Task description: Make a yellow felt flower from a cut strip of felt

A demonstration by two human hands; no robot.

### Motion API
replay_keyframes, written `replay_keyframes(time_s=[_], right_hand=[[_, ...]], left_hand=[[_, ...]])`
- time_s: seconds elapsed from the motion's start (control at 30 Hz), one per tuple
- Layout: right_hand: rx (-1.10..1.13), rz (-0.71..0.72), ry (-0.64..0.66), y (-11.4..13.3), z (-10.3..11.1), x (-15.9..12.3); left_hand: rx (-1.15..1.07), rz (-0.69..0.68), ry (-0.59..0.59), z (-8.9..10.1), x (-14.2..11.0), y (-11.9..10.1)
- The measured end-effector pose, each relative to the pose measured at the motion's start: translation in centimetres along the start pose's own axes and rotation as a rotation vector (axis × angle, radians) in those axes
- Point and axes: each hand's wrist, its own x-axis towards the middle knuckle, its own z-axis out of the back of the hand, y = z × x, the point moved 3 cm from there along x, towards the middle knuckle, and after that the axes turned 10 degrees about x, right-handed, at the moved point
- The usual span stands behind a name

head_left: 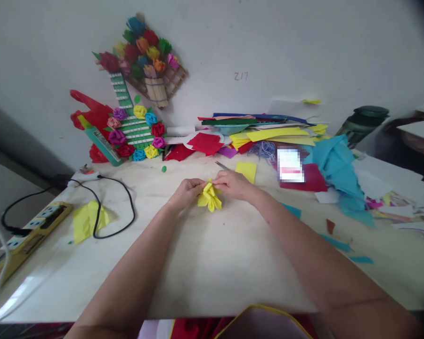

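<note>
A folded yellow paper flower (209, 197) is held just above the middle of the white table (212, 263). My left hand (186, 192) pinches its left side with closed fingers. My right hand (232, 183) grips its top right, fingers closed on the paper. A small yellow paper square (246, 171) lies just beyond my right hand, and scissors (222, 165) peek out behind it.
Stacked coloured paper sheets (268, 129) and blue paper (335, 165) crowd the back right. Paper-rose decorations (134, 127) lean on the wall at back left. A glue gun (88, 175) with black cable, crumpled yellow paper (86, 220) and a power strip (28, 235) lie at left.
</note>
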Motion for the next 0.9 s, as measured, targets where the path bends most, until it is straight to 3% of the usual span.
replay_keyframes(time_s=[0.1, 0.2, 0.57, 0.9], right_hand=[[0.079, 0.014, 0.064, -0.2, 0.1, 0.0], [0.079, 0.046, 0.036, 0.2, 0.4, 0.0], [-0.088, 0.123, -0.078, 1.1, 0.2, -0.3], [-0.129, 0.118, -0.077, 1.8, 0.2, -0.5]], left_hand=[[0.092, -0.036, -0.021, -0.1, -0.1, -0.5], [0.086, -0.048, -0.028, -0.2, -0.1, -0.6], [-0.465, 0.155, 0.13, -0.8, 0.3, 0.8], [-0.546, 0.255, 0.141, -0.7, 0.7, 1.3]])
